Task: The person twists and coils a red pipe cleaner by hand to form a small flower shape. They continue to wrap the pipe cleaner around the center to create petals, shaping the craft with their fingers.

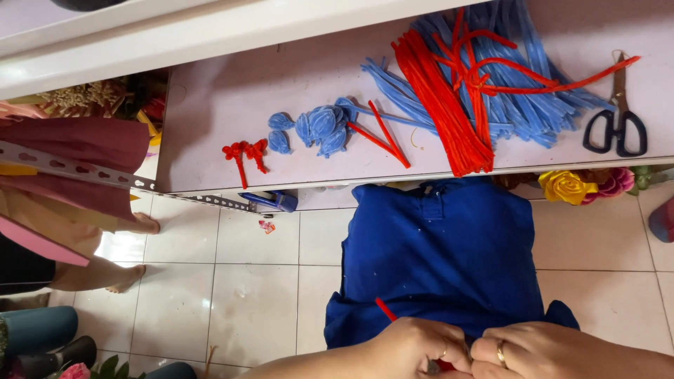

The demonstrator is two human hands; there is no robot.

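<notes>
I see both my hands close at the near edge, knuckles meeting. My left hand is curled, fingers pinched together. My right hand is curled too, a ring on one finger, forearm running off right.

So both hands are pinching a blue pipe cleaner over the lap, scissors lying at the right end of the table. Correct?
Not quite: the pipe cleaner pinched between the left hand and right hand is red, not blue, as the head view shows. The scissors do lie at the table's right end.
</notes>
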